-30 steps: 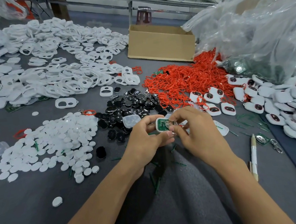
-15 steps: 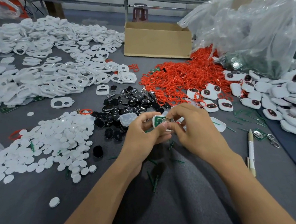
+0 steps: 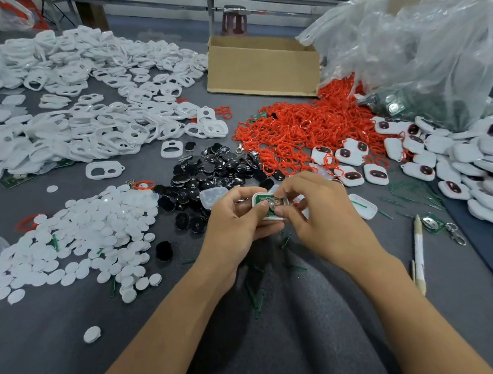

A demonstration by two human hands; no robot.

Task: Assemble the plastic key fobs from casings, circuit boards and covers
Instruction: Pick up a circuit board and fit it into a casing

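- Grey cloth covers the surface (image 3: 57, 353), which is crowded with heaps of parts and strewn with thin green slivers.
- Near the middle, the left hand (image 3: 238, 228) curls its fingers and thumb round a white casing (image 3: 274, 217), held open side up just above the surface.
- A green circuit board (image 3: 263, 199) sits inside the casing, with a round metal piece on it.
- The right hand (image 3: 321, 217) meets the left over the casing; its thumb and forefinger pinch at the circuit board.
- Left of the hands lies a spread of white round covers (image 3: 88, 236); beyond them is a broad heap of white frames (image 3: 89, 119).
- Black glossy pieces (image 3: 215, 172) lie just behind the hands, with a tangle of red rings (image 3: 300, 129) to their right.
- Finished fobs (image 3: 470, 157) with dark windows pile up along the right side, under a clear plastic bag (image 3: 423, 38).
- A cardboard box (image 3: 261, 68) stands at the back; a pen (image 3: 417, 255) lies beside the right forearm.
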